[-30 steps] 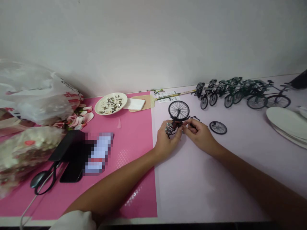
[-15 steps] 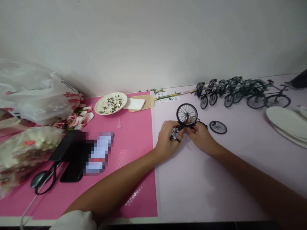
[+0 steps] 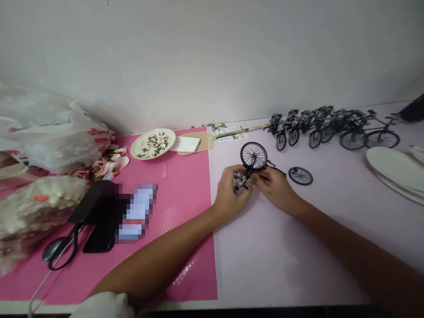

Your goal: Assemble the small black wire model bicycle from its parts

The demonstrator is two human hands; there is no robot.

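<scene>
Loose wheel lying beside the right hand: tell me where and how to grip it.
Best pinch the wheel by its outer rim at the right edge, coming from above and the right. It appears to lie flat, so the rim offers a firm edge, while the spokes look thin. Its left side faces the right hand and the held model bicycle, leaving less room there.

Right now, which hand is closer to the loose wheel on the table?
Right. The right hand is beside the loose wheel, not touching it; the left hand is farther away, past the right hand.
</scene>
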